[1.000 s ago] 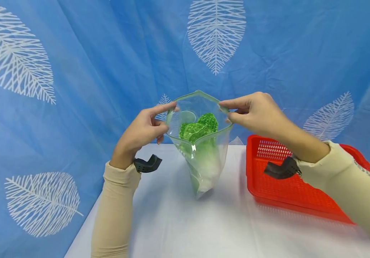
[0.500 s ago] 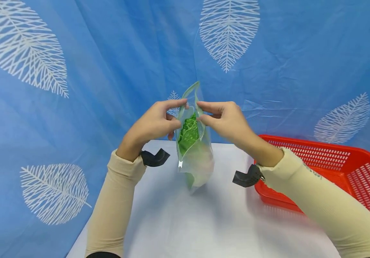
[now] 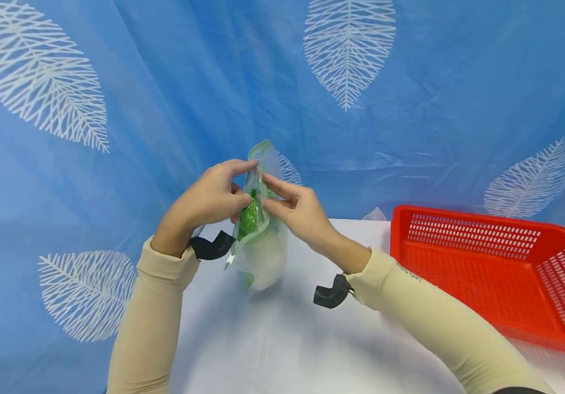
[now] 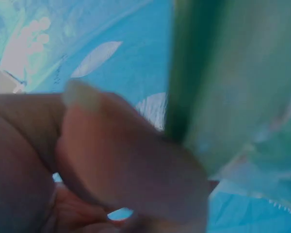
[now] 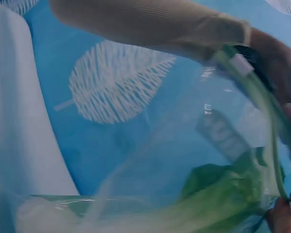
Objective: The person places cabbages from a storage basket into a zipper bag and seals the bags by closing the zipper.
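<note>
A clear zip bag (image 3: 262,149) with a green rim stands on the table, its mouth narrowed to a slit. Inside is a Chinese cabbage (image 3: 249,218), green leaves upward and white stalk low; the right wrist view shows the cabbage (image 5: 208,199) through the film. At one end of the zip sits a white slider (image 3: 230,260). My left hand (image 3: 205,197) pinches the left side of the rim between thumb and fingers. On the opposite side, my right hand (image 3: 307,216) pinches the rim with thumb and index finger. In the left wrist view, blurred fingers (image 4: 131,150) hide most of the grip.
A red plastic basket (image 3: 479,284) with slotted walls stands at the right of the white table (image 3: 307,350). Behind and to the left hangs a blue cloth (image 3: 203,82) with white leaf prints. Dark camera mounts (image 3: 332,293) sit at both wrists.
Both hands have come together, and the wide bag mouth has narrowed. The bag has turned, bringing the slider toward the lower left. Hands and bag have shifted left in view.
</note>
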Tool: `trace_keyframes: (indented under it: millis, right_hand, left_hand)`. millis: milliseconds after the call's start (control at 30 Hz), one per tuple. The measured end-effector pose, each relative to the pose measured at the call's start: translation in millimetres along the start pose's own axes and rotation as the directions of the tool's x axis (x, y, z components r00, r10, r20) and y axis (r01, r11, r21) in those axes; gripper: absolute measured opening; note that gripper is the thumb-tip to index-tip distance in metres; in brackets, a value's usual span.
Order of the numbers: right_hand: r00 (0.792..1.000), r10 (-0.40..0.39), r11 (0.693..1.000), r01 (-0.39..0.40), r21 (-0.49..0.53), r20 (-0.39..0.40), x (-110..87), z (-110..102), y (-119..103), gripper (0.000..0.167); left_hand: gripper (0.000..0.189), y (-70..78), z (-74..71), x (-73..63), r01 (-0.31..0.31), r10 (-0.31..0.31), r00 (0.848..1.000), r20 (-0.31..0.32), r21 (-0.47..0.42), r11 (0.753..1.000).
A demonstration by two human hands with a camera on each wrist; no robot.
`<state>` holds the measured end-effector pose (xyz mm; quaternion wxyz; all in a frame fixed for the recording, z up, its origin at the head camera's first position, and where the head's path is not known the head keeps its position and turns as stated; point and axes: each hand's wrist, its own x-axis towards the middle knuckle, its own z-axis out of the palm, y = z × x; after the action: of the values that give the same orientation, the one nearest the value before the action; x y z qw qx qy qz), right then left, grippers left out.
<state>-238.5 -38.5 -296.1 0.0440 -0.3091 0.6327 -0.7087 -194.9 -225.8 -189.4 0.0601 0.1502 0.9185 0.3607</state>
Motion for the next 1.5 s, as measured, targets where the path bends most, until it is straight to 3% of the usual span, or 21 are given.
trace_keyframes:
  millis: [200,367,467,567,767,900,1000,1067,1167,1300,1367,1500]
  right_hand:
    - [0.999,0.037,0.992,-0.039,0.124,0.016,-14.6,13.4,36.5,0.058]
    - [0.988,0.146,0.976,-0.136,0.168,-0.047,-38.2,-6.0,58.9,0.057]
    - [0.974,0.194,0.979,-0.185,0.083,-0.113,-54.8,-23.9,63.1,0.058]
    - [0.957,0.236,0.966,-0.25,-0.066,-0.17,-69.7,-38.1,60.2,0.058]
    - [0.928,0.285,0.87,-0.355,-0.342,-0.239,-92.9,-58.7,57.4,0.055]
    - [0.901,0.312,0.818,-0.416,-0.397,-0.303,-112.3,-68.1,61.0,0.053]
    - [0.898,0.267,0.812,-0.405,-0.421,-0.348,-130.1,-70.8,60.1,0.05]
    - [0.909,0.178,0.808,-0.353,-0.472,-0.376,-143.6,-69.1,55.7,0.049]
    - [0.925,0.027,0.79,-0.252,-0.558,-0.38,-164.6,-66.2,40.6,0.05]
    - [0.926,-0.112,0.775,-0.146,-0.616,-0.36,-193.1,-69.1,20.6,0.054]
    - [0.925,-0.131,0.772,-0.131,-0.622,-0.357,-208.9,-71.9,18.9,0.054]
    - [0.926,-0.125,0.788,-0.127,-0.603,-0.357,-240.6,-74.0,34.8,0.049]
  left_hand:
    - [0.068,-8.2,17.4,0.8,0.008,-0.009,1.0,0.016,0.08,0.997]
    - [0.069,-21.9,45.8,15.7,-0.013,0.015,0.995,0.103,-0.02,1.0]
    - [0.071,-27.5,63.1,26.7,-0.03,0.041,0.987,0.157,-0.072,0.997]
    - [0.072,-29.5,78.5,37.0,-0.046,0.056,0.98,0.191,-0.056,0.997]
    - [0.072,-27.8,118.3,52.7,-0.069,0.065,0.957,0.283,0.003,0.998]
    - [0.074,-27.3,153.6,61.1,-0.104,0.087,0.939,0.332,0.033,0.994]
    - [0.076,-27.7,176.4,64.5,-0.116,0.091,0.931,0.353,0.053,0.992]
    - [0.076,-29.2,185.9,63.9,-0.117,0.085,0.932,0.353,0.071,0.991]
    - [0.074,-34.1,188.9,59.8,-0.144,0.115,0.945,0.306,0.076,0.987]
    - [0.059,-45.6,184.5,43.1,-0.245,0.236,0.96,0.15,0.049,0.968]
    - [0.051,-54.6,187.6,28.8,-0.299,0.298,0.953,0.058,0.004,0.954]
    - [0.044,-74.0,208.5,-3.2,-0.369,0.362,0.929,-0.072,-0.187,0.91]
